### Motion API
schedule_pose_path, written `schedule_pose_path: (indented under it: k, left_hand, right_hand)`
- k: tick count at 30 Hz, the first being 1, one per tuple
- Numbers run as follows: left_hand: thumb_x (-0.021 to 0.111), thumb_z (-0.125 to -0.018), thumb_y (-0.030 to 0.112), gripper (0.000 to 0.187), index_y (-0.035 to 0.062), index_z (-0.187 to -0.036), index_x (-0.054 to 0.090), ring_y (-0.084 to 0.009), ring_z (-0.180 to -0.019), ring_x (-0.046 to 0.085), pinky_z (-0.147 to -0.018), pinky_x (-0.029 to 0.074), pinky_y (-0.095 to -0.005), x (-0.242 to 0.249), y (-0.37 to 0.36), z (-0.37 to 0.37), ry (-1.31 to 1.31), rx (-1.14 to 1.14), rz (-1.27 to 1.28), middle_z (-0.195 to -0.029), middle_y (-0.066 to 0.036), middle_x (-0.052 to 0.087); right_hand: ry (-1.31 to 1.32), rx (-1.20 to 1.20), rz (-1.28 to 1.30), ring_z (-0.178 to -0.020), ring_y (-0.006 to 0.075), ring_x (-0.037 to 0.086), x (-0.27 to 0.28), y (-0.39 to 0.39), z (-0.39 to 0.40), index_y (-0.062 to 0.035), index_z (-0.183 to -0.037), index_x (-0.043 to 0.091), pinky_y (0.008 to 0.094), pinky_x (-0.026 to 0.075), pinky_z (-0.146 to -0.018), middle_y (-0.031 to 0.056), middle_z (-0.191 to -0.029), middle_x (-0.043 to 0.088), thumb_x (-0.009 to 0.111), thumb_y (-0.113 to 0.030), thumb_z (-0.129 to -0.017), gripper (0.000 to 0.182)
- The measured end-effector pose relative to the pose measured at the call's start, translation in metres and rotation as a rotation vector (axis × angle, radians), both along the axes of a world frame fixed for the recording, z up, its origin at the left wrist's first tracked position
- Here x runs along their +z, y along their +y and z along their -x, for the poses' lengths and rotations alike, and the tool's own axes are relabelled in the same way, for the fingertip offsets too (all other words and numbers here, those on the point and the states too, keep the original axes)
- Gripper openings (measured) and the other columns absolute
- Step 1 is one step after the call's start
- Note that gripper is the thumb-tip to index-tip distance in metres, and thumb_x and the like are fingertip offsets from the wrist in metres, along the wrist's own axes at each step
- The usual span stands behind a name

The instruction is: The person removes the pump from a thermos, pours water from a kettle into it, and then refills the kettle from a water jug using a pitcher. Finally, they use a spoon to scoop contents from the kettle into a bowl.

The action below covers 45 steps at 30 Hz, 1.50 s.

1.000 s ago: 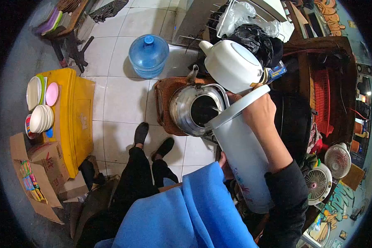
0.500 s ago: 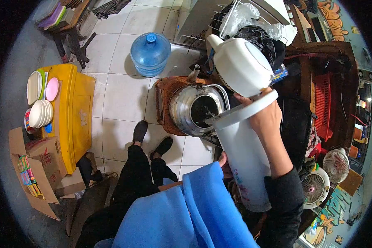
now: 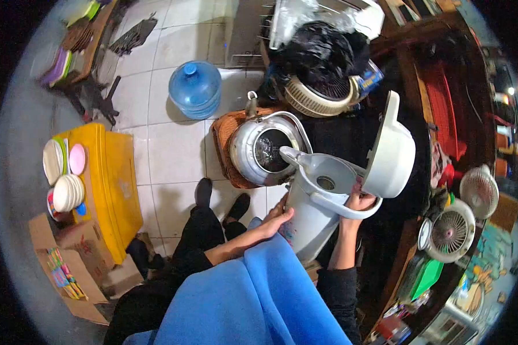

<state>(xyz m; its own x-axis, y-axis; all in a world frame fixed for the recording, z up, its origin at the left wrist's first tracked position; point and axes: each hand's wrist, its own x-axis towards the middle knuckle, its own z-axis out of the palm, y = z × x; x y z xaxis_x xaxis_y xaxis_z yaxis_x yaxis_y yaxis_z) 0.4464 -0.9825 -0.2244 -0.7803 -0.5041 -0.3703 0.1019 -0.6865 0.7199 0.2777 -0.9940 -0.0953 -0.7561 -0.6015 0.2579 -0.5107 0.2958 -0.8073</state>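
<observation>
A white thermos jug (image 3: 309, 224) with its hinged lid (image 3: 394, 152) swung back is held in front of me, tilted slightly. My right hand (image 3: 358, 202) is closed around the handle side near the rim, just under the lid. Against the jug's left side presses my left hand (image 3: 277, 219), its fingers partly hidden by the body. The jug's spout is close to the mouth of a large metal kettle (image 3: 244, 150), which has its top open and water inside. Beneath the kettle is a brown woven stool (image 3: 222, 162).
A blue water gallon (image 3: 194, 92) stands on the tiled floor. To the left are a yellow box (image 3: 118, 190) with bowls on top and an open carton (image 3: 101, 296). At the right are fans (image 3: 452, 230) and a red basket (image 3: 443, 115); a black plastic bag (image 3: 319, 54) lies behind.
The jug has tipped back from a steep pour to nearly upright, and the stream into the kettle has stopped. Its lid swung to the right. My left hand came into fuller view on the jug.
</observation>
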Motion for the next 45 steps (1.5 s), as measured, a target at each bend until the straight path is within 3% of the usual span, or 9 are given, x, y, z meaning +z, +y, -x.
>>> schedule_pose_path:
  k: [1, 7, 10, 19, 27, 29, 34, 38, 45]
  left_hand:
    - [0.043, -0.079, 0.051, 0.08, 0.0029, -0.131, 0.007, -0.0241, -0.124, 0.015, -0.1, 0.015, -0.0334, 0.022, -0.012, -0.008, 0.08, -0.02, -0.037, -0.134, -0.016, 0.015]
    - [0.047, -0.077, 0.047, 0.077, 0.0082, -0.132, 0.009, -0.0327, -0.121, 0.02, -0.099, 0.016, -0.0382, 0.072, -0.033, -0.038, -0.304, -0.408, 0.589, -0.131, -0.02, 0.019]
    - [0.048, -0.075, 0.049, 0.082, 0.0029, -0.131, 0.01, -0.032, -0.121, 0.019, -0.098, 0.015, -0.0383, 0.073, -0.031, -0.036, -0.169, -0.473, 0.798, -0.133, -0.016, 0.019]
    - [0.049, -0.07, 0.055, 0.086, 0.0051, -0.131, 0.014, -0.0324, -0.122, 0.018, -0.098, 0.015, -0.0402, 0.166, 0.032, 0.008, 0.23, -0.811, 1.095, -0.133, -0.016, 0.02]
    - [0.053, -0.068, 0.053, 0.087, 0.0024, -0.129, 0.016, -0.0358, -0.123, 0.013, -0.1, 0.009, -0.0448, 0.226, 0.22, 0.038, 0.49, -0.93, 1.133, -0.133, -0.022, 0.011]
    - [0.061, -0.061, 0.052, 0.098, 0.0022, -0.13, 0.011, -0.0378, -0.123, 0.012, -0.099, 0.009, -0.0478, 0.228, 0.272, 0.045, 0.67, -0.825, 1.288, -0.133, -0.023, 0.012]
    - [0.076, -0.045, 0.042, 0.112, 0.0019, -0.128, 0.012, -0.0391, -0.12, 0.019, -0.097, 0.013, -0.0506, 0.234, 0.406, 0.066, 0.876, -0.778, 1.236, -0.131, -0.023, 0.017]
    - [0.074, -0.045, 0.044, 0.111, -0.0001, -0.127, 0.016, -0.0367, -0.119, 0.023, -0.097, 0.017, -0.0471, 0.255, 0.49, 0.091, 0.948, -0.944, 1.253, -0.129, -0.023, 0.021]
    - [0.073, -0.049, 0.04, 0.112, -0.0037, -0.128, 0.006, -0.0385, -0.12, 0.02, -0.099, 0.02, -0.0406, 0.277, 0.639, 0.17, 1.225, -1.172, 1.076, -0.131, -0.025, 0.015]
  right_hand:
    - [-0.064, -0.045, 0.085, -0.078, 0.0163, 0.049, -0.012, 0.011, 0.001, 0.001, -0.09, 0.052, 0.0293, 0.039, -0.071, 0.0079, -0.086, 0.054, 0.058, -0.041, -0.075, 0.045]
    - [-0.298, -0.343, 0.451, -0.095, 0.019, 0.047, 0.001, 0.071, -0.041, -0.0002, -0.108, 0.043, 0.0334, 0.038, -0.084, 0.0097, -0.102, 0.05, 0.054, -0.046, -0.075, 0.058]
    - [-0.439, -0.337, 0.635, -0.103, 0.022, 0.044, 0.022, 0.104, -0.067, 0.0008, -0.112, 0.038, 0.0361, 0.036, -0.09, 0.0098, -0.111, 0.044, 0.046, -0.057, -0.074, 0.069]
    - [-0.11, -0.756, 1.059, -0.102, 0.0269, 0.044, 0.105, 0.221, -0.133, 0.0047, -0.11, 0.036, 0.0388, 0.04, -0.087, 0.0162, -0.108, 0.042, 0.048, -0.067, -0.064, 0.086]
    - [0.227, -0.949, 1.323, -0.102, 0.0309, 0.044, 0.143, 0.409, -0.163, 0.0083, -0.109, 0.035, 0.0441, 0.041, -0.084, 0.021, -0.112, 0.038, 0.043, -0.067, -0.067, 0.087]
    - [0.391, -1.141, 1.298, -0.102, 0.0304, 0.044, 0.143, 0.45, -0.158, 0.0078, -0.11, 0.035, 0.0438, 0.041, -0.084, 0.0202, -0.113, 0.038, 0.04, -0.067, -0.069, 0.086]
    - [0.631, -1.119, 1.222, -0.103, 0.0305, 0.043, 0.162, 0.555, -0.167, 0.0059, -0.111, 0.035, 0.0425, 0.041, -0.084, 0.0191, -0.112, 0.04, 0.037, -0.063, -0.074, 0.079]
    - [0.98, -1.36, 0.982, -0.104, 0.0293, 0.041, 0.18, 0.629, -0.154, 0.0015, -0.117, 0.031, 0.0412, 0.038, -0.086, 0.0188, -0.115, 0.037, 0.039, -0.059, -0.076, 0.074]
    - [1.054, -1.488, 0.91, -0.101, 0.0268, 0.041, 0.206, 0.749, -0.102, 0.002, -0.108, 0.033, 0.0391, 0.037, -0.085, 0.0174, -0.11, 0.037, 0.045, -0.061, -0.071, 0.074]
